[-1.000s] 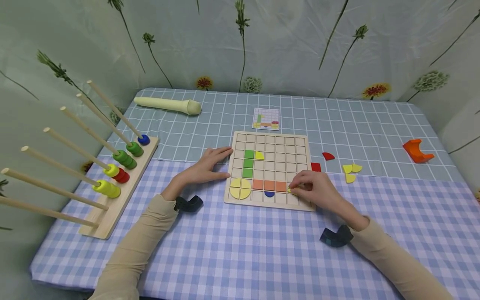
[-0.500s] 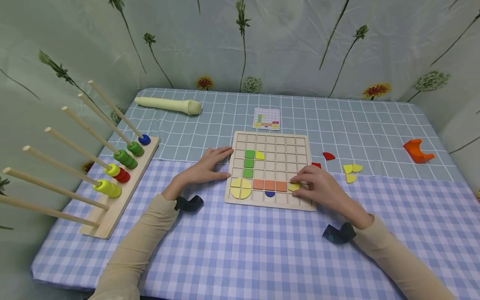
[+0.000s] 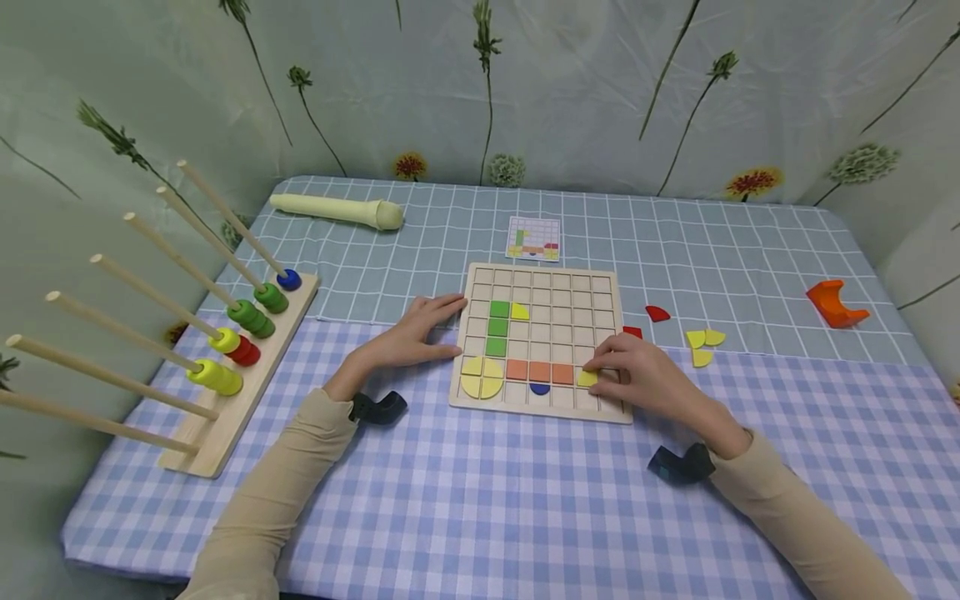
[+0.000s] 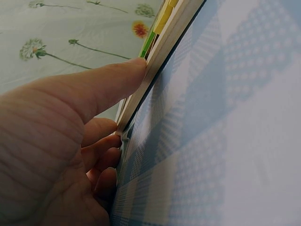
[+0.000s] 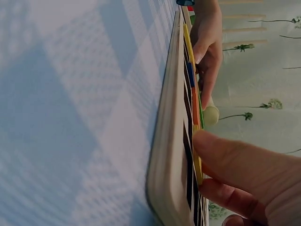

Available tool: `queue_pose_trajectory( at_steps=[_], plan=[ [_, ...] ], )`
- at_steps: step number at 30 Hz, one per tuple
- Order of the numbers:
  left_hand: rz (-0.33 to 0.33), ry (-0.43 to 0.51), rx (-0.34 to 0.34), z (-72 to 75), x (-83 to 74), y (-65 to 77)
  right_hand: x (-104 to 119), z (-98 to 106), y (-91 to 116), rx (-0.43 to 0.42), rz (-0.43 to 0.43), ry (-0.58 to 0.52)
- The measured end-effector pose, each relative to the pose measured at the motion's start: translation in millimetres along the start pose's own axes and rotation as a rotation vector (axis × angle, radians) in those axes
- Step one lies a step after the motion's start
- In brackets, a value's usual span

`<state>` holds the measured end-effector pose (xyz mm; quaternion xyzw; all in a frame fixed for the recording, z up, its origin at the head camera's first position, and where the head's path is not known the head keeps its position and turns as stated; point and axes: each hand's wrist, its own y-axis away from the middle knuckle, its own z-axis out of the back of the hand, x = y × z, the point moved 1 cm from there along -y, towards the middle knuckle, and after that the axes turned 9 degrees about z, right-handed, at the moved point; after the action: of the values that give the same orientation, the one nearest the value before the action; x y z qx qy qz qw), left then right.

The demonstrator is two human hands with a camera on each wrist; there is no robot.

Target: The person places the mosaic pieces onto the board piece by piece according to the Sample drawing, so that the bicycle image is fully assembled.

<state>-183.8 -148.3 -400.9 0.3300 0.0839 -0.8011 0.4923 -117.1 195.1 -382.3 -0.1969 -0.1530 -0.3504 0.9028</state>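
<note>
On the table lies a wooden grid board (image 3: 538, 408) with square cells. My left hand (image 3: 411, 335) rests at its left edge, thumb and fingertips touching the rim. Thumb and index finger of my right hand (image 3: 643, 375) pinch a yellow quarter-circle piece (image 3: 587, 378) at a bottom-row cell, right of the orange squares (image 3: 538, 372). A blue piece (image 3: 539, 388) sits just below those squares. Yellow quarter pieces (image 3: 482, 377) form a circle at the lower left. Green squares (image 3: 498, 327) stand in a column, with a yellow quarter piece (image 3: 519, 311) beside the top one.
A pattern card (image 3: 533, 238) lies behind the board. Right of it are a red quarter piece (image 3: 657, 313), a partly hidden red piece (image 3: 632, 332), yellow pieces (image 3: 702, 358) and an orange curved block (image 3: 834, 304). A bead rack (image 3: 247, 400) stands left; a pale microphone-shaped object (image 3: 336, 210) lies behind.
The right hand has moved slightly right, and the yellow quarter piece has shifted and now shows more clearly at its cell. The left hand has stayed in place.
</note>
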Motion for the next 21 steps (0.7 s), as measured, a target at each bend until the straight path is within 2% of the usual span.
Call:
queue_pose_trajectory(
  at_steps=[4, 7, 13, 17, 21],
  plan=[
    [-0.001, 0.000, -0.002, -0.4, 0.6, -0.1, 1, 1, 0, 0.019, -0.009, 0.013],
    [-0.002, 0.001, -0.005, -1.0, 0.5, -0.2, 1, 2, 3, 0.003, -0.002, 0.037],
    [0.002, -0.004, 0.000, -2.6, 0.9, -0.5, -6, 10, 15, -0.115, 0.007, 0.128],
    [-0.002, -0.006, -0.004, -2.4, 2.1, -1.4, -12, 18, 24, -0.189, -0.034, 0.150],
    [-0.005, -0.007, -0.006, -1.8, 2.4, -1.5, -16, 25, 31, -0.222, -0.088, 0.159]
  ],
)
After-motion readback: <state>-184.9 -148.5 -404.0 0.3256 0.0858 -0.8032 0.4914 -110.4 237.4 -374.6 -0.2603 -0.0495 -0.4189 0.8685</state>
